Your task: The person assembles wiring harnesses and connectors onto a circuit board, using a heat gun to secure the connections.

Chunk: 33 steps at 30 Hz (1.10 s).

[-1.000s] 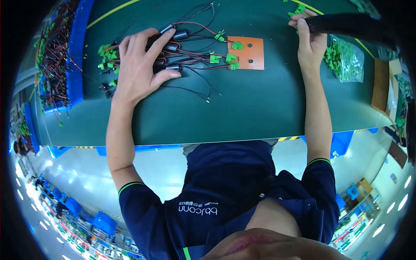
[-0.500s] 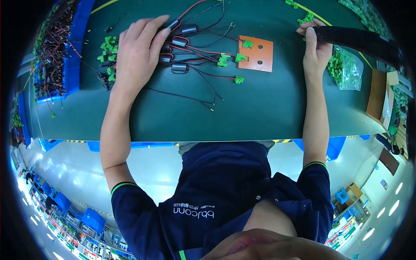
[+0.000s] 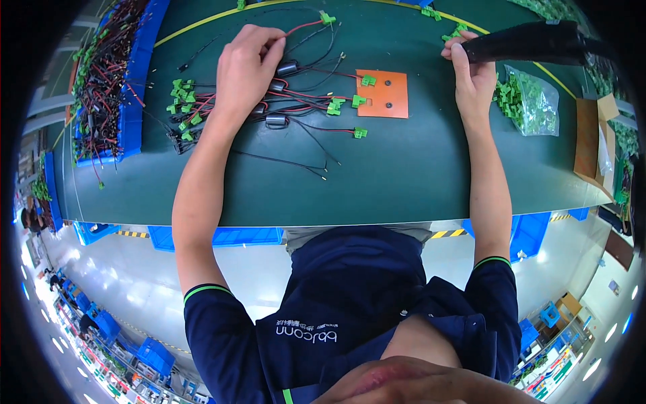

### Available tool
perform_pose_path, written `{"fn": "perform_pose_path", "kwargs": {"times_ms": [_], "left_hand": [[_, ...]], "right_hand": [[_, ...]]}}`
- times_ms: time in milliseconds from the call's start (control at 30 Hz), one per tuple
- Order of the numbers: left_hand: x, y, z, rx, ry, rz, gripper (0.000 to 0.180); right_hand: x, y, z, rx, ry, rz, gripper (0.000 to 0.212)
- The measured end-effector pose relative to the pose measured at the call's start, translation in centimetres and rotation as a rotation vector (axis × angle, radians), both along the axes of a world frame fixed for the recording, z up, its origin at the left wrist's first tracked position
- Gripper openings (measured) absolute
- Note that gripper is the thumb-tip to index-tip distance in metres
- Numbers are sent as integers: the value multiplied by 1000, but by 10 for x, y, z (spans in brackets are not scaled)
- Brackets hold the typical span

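Observation:
My left hand (image 3: 247,71) is over the left part of a bundle of red and black cables, its thumb and fingers pinched on a cable. From the fingertips a red wire runs to a green connector (image 3: 328,18). Beside the hand are black cylinders (image 3: 276,121) on the cables, with more green connectors (image 3: 334,106) at their right ends. An orange plate (image 3: 397,94) with two dark screws lies right of these, two connectors resting at its left edge. My right hand (image 3: 476,77) is closed around a long black tool (image 3: 525,44) whose kind I cannot make out; it hides part of the hand.
A blue bin (image 3: 134,135) full of wired connectors stands at the left. At the right lie a clear bag (image 3: 538,111) of green connectors and an open cardboard box (image 3: 589,141). Loose connectors (image 3: 454,32) are beyond my right hand. Yellow tape lines cross the green table (image 3: 390,182).
My left hand has moved right along the cables, and its fingers have gone from spread to pinched. The black tool has swung with my right hand. The whole view has shifted slightly.

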<state>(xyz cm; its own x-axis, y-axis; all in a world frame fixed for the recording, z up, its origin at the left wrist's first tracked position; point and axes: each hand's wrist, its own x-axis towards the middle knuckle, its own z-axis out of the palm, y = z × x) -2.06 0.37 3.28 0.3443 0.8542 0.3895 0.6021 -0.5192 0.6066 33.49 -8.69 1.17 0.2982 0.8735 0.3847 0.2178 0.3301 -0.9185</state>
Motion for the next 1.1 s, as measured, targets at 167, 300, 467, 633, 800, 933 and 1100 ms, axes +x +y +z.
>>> {"fn": "perform_pose_path", "kwargs": {"times_ms": [167,300,467,633,800,933,1100], "left_hand": [[-5,4,-2,272,28,-95,10],[-3,3,7,165,-47,-129,15],[-10,-16,33,134,60,-346,13],[-25,-32,26,215,92,-417,22],[-27,-32,30,312,161,-495,30],[-29,-30,29,310,171,-498,29],[-24,-33,25,331,153,-525,26]], "right_hand": [[1,2,3,-5,4,34,40],[0,1,3,0,-13,32,39],[-2,-1,4,-35,-32,23,37],[-4,2,7,6,-11,34,34],[2,0,8,-6,-20,22,32],[1,0,11,-2,-49,25,32],[2,-1,11,-18,-61,22,31]]}}
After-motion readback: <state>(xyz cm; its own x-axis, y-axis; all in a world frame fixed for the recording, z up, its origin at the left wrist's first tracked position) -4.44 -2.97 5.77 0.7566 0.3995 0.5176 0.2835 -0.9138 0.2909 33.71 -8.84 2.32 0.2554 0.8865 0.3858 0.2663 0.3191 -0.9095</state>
